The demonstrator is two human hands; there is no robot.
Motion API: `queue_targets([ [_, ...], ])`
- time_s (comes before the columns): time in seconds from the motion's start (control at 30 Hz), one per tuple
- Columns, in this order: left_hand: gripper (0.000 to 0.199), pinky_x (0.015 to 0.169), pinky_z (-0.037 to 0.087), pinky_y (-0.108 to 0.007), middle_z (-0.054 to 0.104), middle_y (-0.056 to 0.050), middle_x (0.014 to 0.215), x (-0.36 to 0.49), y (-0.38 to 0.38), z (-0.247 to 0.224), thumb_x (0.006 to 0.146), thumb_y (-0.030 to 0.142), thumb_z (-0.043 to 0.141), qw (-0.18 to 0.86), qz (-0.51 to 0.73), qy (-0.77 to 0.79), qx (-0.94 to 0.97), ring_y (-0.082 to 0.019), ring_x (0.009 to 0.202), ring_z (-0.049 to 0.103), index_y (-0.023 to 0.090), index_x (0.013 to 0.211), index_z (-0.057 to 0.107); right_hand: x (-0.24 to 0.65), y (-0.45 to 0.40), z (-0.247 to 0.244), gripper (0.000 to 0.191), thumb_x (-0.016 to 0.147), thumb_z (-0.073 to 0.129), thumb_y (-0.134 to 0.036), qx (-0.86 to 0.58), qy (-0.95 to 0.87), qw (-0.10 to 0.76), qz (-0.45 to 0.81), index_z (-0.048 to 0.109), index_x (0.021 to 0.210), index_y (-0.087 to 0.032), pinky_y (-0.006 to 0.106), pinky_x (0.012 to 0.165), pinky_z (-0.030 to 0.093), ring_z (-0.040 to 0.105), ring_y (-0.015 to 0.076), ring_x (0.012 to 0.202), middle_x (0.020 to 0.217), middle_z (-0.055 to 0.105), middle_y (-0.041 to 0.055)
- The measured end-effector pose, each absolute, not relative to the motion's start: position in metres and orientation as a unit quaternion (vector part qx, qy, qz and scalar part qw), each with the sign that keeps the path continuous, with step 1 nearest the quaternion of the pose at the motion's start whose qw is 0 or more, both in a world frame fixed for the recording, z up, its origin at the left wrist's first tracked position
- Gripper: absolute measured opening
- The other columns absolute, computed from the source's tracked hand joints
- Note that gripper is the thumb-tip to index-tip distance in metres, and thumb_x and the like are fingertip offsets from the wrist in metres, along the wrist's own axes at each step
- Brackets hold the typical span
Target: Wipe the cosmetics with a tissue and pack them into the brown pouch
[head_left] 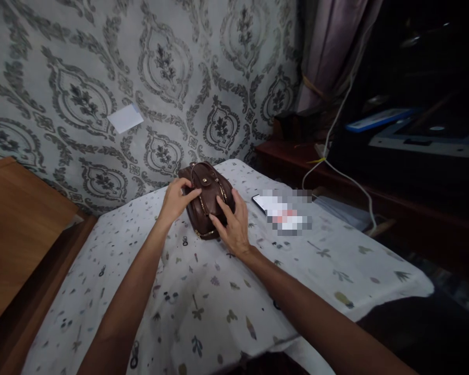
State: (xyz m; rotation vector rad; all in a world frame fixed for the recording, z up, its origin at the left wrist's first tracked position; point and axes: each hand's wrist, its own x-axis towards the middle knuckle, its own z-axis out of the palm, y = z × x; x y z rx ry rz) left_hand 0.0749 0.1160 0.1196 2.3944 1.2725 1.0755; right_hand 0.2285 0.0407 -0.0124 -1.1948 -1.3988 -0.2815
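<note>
A dark brown leather bag with gold zippers and a round snap on a flap rests on the white patterned cloth. My left hand lies against the bag's left side, thumb and fingers apart over its top. On the right side, my right hand touches the bag with its fingers spread. Neither hand is closed around anything. The bag's zippers run between the two hands.
A phone with a lit, partly blurred screen lies right of the bag. Patterned wallpaper with a white switch plate rises behind. A wooden panel stands at left. A white cable hangs by the dark red furniture at right.
</note>
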Motion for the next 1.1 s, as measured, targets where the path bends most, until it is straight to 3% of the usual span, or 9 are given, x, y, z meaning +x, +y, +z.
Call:
queue_targets([
  [0.33, 0.025, 0.08, 0.045, -0.033, 0.06, -0.003, 0.096, 0.074, 0.109, 0.112, 0.077, 0.035, 0.077, 0.06, 0.342, 0.442, 0.827, -0.024, 0.099, 0.055, 0.023, 0.09, 0.058, 0.227, 0.04, -0.013, 0.056, 0.095, 0.056, -0.041, -0.512, -0.608, 0.596, -0.11, 0.042, 0.148, -0.03, 0.062, 0.114, 0.037, 0.029, 0.0355, 0.149, 0.166, 0.019, 0.0109],
  [0.47, 0.017, 0.08, 0.045, -0.032, 0.061, -0.002, 0.093, 0.077, 0.111, 0.11, 0.082, 0.034, 0.072, 0.055, 0.364, 0.442, 0.818, -0.022, 0.095, 0.056, 0.023, 0.088, 0.06, 0.225, 0.042, -0.013, 0.052, 0.096, 0.056, -0.044, -0.528, -0.597, 0.594, -0.107, 0.045, 0.145, -0.031, 0.063, 0.113, 0.038, 0.032, 0.0356, 0.147, 0.164, 0.022, 0.0113],
  [0.63, 0.018, 0.074, 0.043, -0.03, 0.061, -0.001, 0.08, 0.085, 0.117, 0.107, 0.09, 0.033, 0.056, 0.093, 0.414, 0.462, 0.779, -0.02, 0.083, 0.058, 0.022, 0.079, 0.063, 0.224, 0.041, -0.01, 0.049, 0.098, 0.052, -0.042, -0.531, -0.599, 0.587, -0.121, 0.044, 0.145, -0.028, 0.061, 0.115, 0.037, 0.03, 0.0348, 0.148, 0.163, 0.022, 0.0129],
  [0.93, 0.019, 0.073, 0.042, -0.03, 0.061, -0.002, 0.082, 0.084, 0.112, 0.109, 0.089, 0.033, 0.056, 0.096, 0.449, 0.463, 0.758, -0.019, 0.087, 0.057, 0.021, 0.075, 0.062, 0.224, 0.041, -0.009, 0.047, 0.099, 0.05, -0.044, -0.525, -0.602, 0.589, -0.123, 0.046, 0.142, -0.026, 0.06, 0.116, 0.036, 0.03, 0.0342, 0.147, 0.161, 0.024, 0.0145],
  [1.1, 0.021, 0.076, 0.043, -0.029, 0.06, -0.001, 0.08, 0.082, 0.114, 0.104, 0.088, 0.035, 0.056, 0.17, 0.472, 0.444, 0.742, -0.018, 0.084, 0.057, 0.02, 0.075, 0.063, 0.224, 0.042, -0.011, 0.048, 0.099, 0.05, -0.044, -0.541, -0.601, 0.577, -0.114, 0.045, 0.145, -0.028, 0.059, 0.115, 0.038, 0.03, 0.0331, 0.147, 0.163, 0.022, 0.0118],
])
